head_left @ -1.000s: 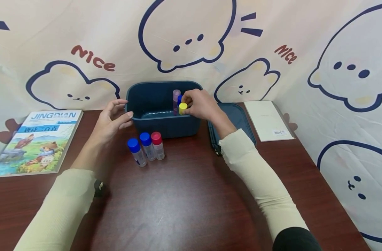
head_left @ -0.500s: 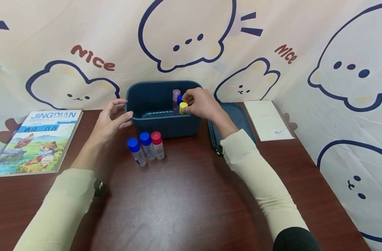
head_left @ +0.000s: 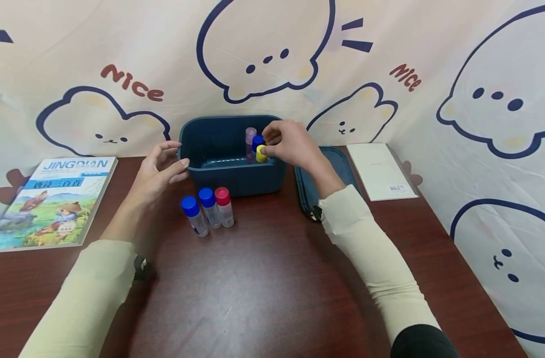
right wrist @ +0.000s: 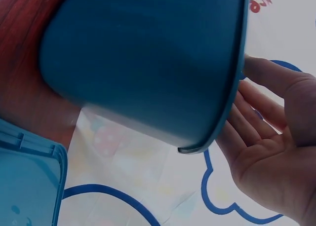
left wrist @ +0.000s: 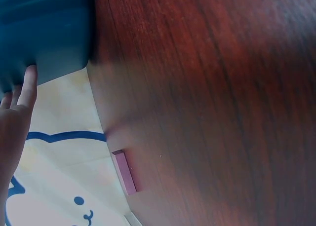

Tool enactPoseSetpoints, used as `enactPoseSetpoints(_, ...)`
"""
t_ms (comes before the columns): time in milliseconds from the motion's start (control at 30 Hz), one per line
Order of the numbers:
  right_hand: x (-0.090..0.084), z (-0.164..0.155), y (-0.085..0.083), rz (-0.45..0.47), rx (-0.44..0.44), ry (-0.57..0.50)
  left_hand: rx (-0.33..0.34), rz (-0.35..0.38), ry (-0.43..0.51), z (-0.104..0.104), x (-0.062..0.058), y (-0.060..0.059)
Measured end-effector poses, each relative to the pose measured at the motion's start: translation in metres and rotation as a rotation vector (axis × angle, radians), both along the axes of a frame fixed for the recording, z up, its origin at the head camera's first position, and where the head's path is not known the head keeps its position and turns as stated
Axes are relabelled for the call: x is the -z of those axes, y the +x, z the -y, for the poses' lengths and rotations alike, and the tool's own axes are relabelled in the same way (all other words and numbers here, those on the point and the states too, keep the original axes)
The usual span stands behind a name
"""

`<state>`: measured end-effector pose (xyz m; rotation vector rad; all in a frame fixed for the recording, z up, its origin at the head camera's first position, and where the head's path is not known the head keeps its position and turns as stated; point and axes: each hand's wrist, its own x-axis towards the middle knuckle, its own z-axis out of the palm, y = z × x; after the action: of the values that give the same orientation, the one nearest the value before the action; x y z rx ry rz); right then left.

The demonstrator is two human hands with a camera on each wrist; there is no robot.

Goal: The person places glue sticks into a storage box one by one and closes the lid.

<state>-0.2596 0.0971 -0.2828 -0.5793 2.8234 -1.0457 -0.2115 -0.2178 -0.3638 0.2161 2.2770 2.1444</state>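
A dark teal plastic storage box point(head_left: 236, 181) stands uncovered at the back of the table. My left hand point(head_left: 158, 166) rests against its left end, thumb at the rim; in the left wrist view straight fingers point(left wrist: 29, 85) touch its outer wall. My right hand point(head_left: 294, 144) reaches over the right end, thumb tip at a yellow-capped bottle point(head_left: 261, 154) and fingers spread apart from the thumb. Beside that bottle inside are a blue-capped bottle point(head_left: 258, 141) and a pale purple bottle point(head_left: 250, 141). The right wrist view shows the palm point(right wrist: 269, 164) beyond the rim, fingertips hidden.
Two blue-capped bottles point(head_left: 194, 219) and a red-capped bottle point(head_left: 225, 211) stand before the box. Its teal lid point(head_left: 332, 161) lies to the right, beside a white notebook point(head_left: 379, 171). A picture book point(head_left: 53, 201) lies left. A patterned cloth wall point(head_left: 254, 30) closes off the back.
My right hand has shifted slightly right, its fingers parting from the yellow cap, and more of the blue cap shows. The left hand and the bottles on the table stay put.
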Motion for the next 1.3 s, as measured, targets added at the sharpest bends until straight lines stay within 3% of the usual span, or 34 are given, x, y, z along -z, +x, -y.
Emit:
enactPoseSetpoints(333, -0.004, 0.006, 0.014, -0.061, -0.046, -0.116, -0.01, 0.012, -0.012, 0.001, 0.002, 0.0)
enactPoseSetpoints(567, 0.009, 0.009, 0.028, -0.142, -0.187, -0.243, 0.006, 0.002, -0.032, 0.001, 0.001, 0.001)
enactPoseSetpoints(1133, 0.035, 0.021, 0.044, -0.014, -0.402, -0.506, -0.001, 0.007, -0.034, 0.001, 0.0, -0.001)
enactPoseSetpoints(1300, 0.042, 0.024, 0.05, 0.047, -0.448, -0.5, 0.001, 0.005, -0.018, 0.001, 0.001, 0.0)
